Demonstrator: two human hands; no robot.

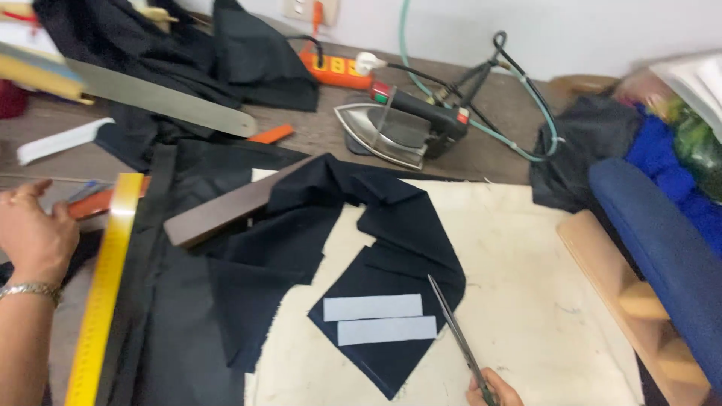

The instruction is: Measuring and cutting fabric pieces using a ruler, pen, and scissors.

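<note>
My right hand (492, 389) shows only at the bottom edge, gripping long scissors (456, 334) whose blades lie closed over the edge of a dark navy fabric piece (391, 256). Two pale grey rectangular strips (380, 318) rest side by side on that fabric, just left of the blades. My left hand (34, 233), wearing a bracelet and a ring, hovers at the far left beside a yellow ruler (105, 286), with fingers curled and nothing in it. The fabric lies on a cream padded board (541, 301).
A steam iron (398, 128) with cords sits at the back, near an orange power strip (335, 71). A brown wooden block (226, 210), a long metal curved ruler (158, 98), more black cloth (173, 45), a blue padded form (662, 240) and its wooden stand (624, 286) surround the board.
</note>
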